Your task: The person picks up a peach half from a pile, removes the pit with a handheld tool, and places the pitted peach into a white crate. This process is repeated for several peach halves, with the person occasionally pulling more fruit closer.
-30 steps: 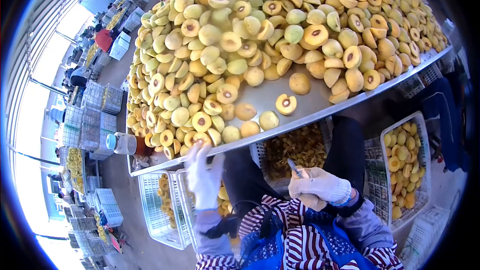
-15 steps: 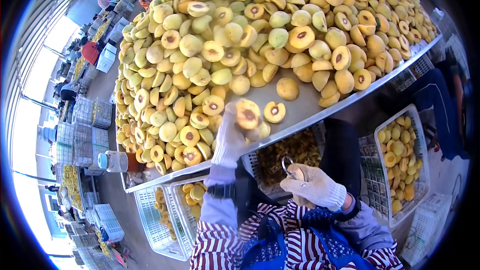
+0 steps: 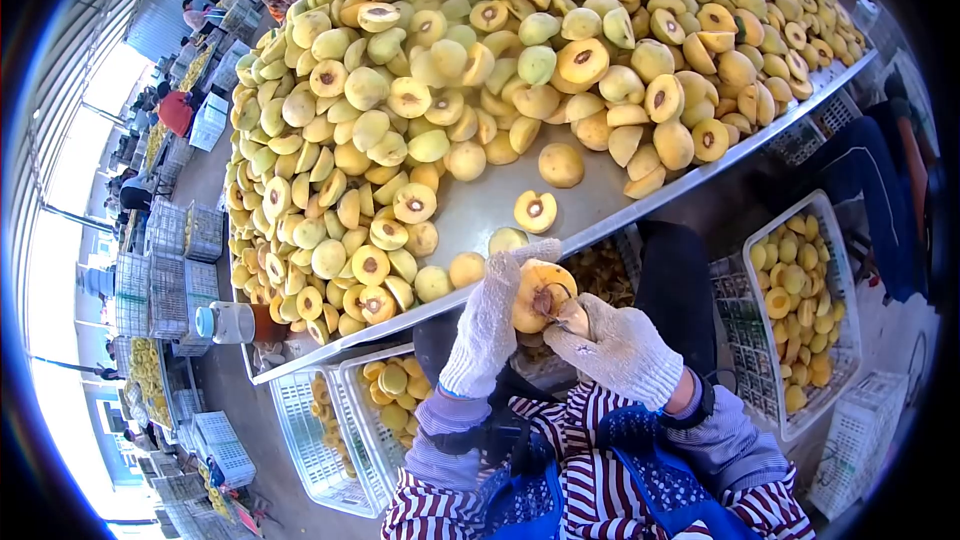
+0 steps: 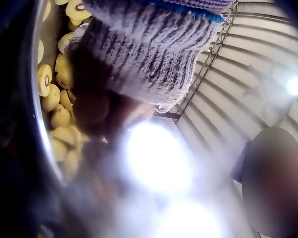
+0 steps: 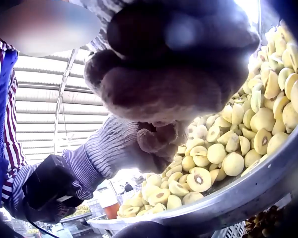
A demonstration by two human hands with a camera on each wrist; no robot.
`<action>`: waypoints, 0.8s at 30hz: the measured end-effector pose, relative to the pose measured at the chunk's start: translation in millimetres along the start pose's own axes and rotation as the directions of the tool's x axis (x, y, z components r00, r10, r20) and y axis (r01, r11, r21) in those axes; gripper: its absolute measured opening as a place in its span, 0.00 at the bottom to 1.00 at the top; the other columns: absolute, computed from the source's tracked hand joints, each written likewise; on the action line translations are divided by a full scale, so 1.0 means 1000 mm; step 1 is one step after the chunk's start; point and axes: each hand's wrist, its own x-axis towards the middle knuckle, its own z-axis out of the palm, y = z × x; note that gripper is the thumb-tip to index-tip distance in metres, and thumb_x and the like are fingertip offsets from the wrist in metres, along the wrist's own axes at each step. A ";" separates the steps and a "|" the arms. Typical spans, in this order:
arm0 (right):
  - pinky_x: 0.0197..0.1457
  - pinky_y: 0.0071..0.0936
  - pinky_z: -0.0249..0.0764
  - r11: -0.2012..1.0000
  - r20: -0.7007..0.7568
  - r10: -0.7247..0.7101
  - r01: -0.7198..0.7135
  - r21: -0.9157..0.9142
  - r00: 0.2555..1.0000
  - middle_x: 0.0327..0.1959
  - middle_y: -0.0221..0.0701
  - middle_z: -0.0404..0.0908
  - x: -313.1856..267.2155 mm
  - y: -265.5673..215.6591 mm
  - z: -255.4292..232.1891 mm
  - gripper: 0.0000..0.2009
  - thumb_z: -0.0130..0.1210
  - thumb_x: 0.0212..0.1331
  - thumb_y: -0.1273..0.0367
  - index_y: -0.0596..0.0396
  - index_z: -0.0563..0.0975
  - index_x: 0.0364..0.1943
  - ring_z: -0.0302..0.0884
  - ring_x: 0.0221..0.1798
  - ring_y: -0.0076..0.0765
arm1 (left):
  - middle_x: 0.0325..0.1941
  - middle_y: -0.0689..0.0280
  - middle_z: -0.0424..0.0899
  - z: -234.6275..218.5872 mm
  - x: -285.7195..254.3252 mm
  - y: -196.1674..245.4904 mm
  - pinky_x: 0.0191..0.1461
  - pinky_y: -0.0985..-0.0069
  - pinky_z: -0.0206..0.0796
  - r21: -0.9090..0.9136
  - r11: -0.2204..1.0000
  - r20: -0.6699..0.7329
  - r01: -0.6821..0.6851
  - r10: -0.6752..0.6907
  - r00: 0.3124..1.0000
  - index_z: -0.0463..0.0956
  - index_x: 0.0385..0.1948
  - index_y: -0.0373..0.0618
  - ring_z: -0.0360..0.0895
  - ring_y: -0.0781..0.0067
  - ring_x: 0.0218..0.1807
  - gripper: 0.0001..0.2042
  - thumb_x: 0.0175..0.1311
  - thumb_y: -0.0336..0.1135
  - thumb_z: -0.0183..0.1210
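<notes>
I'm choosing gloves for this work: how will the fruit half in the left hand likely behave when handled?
The fruit half is probably firm enough to grip lightly, as its outline looks round, not squashed, in the left hand. Its cut side is exposed, so it may feel slippery there and could bruise under hard pressure.

Metal counter carries a heap of halved yellow fruit; blue-capped jar sits at its left end.

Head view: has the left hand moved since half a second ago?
Yes. Judged against the table rim, the left hand has drawn back, from reaching past it to mostly its near side, holding a fruit half.
</notes>
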 end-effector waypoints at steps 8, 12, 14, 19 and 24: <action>0.41 0.36 0.79 0.964 -0.030 0.076 -0.066 0.256 0.997 0.29 0.41 0.84 -0.008 0.000 -0.004 0.21 0.58 0.62 0.52 0.53 0.76 0.49 0.85 0.36 0.46 | 0.54 0.63 0.79 0.010 -0.007 0.010 0.61 0.77 0.66 -0.012 0.998 0.082 -0.068 0.069 0.994 0.72 0.60 0.38 0.76 0.75 0.54 0.30 0.76 0.59 0.41; 0.35 0.30 0.78 0.939 -0.134 0.040 0.009 0.345 0.990 0.27 0.38 0.83 -0.010 0.000 -0.011 0.18 0.60 0.62 0.57 0.52 0.77 0.51 0.85 0.30 0.36 | 0.62 0.63 0.74 0.007 -0.015 -0.015 0.64 0.75 0.65 -0.183 0.981 0.194 0.069 -0.032 0.980 0.65 0.66 0.40 0.73 0.72 0.60 0.29 0.74 0.54 0.51; 0.31 0.27 0.77 0.924 -0.179 -0.035 0.100 0.370 0.983 0.25 0.35 0.83 -0.008 0.005 -0.009 0.17 0.61 0.62 0.59 0.52 0.77 0.51 0.84 0.26 0.30 | 0.63 0.62 0.73 0.014 -0.019 -0.030 0.66 0.74 0.64 -0.083 0.993 0.186 0.079 -0.063 0.981 0.64 0.66 0.41 0.73 0.70 0.61 0.30 0.72 0.54 0.52; 0.28 0.19 0.73 0.845 -0.048 0.117 -0.074 0.529 0.992 0.25 0.27 0.82 -0.013 -0.002 -0.012 0.16 0.62 0.63 0.61 0.55 0.78 0.50 0.79 0.24 0.15 | 0.65 0.53 0.72 0.023 -0.021 -0.022 0.64 0.58 0.70 -0.744 0.668 0.003 0.017 -0.022 1.000 0.61 0.66 0.37 0.75 0.56 0.62 0.34 0.68 0.55 0.56; 0.29 0.20 0.74 0.862 -0.060 0.116 -0.070 0.502 0.991 0.26 0.29 0.84 -0.013 -0.008 -0.013 0.15 0.63 0.61 0.60 0.54 0.78 0.47 0.80 0.25 0.18 | 0.65 0.50 0.72 0.019 -0.029 -0.023 0.68 0.57 0.66 -0.710 0.704 0.013 -0.035 0.063 0.998 0.61 0.66 0.37 0.73 0.52 0.63 0.33 0.68 0.51 0.58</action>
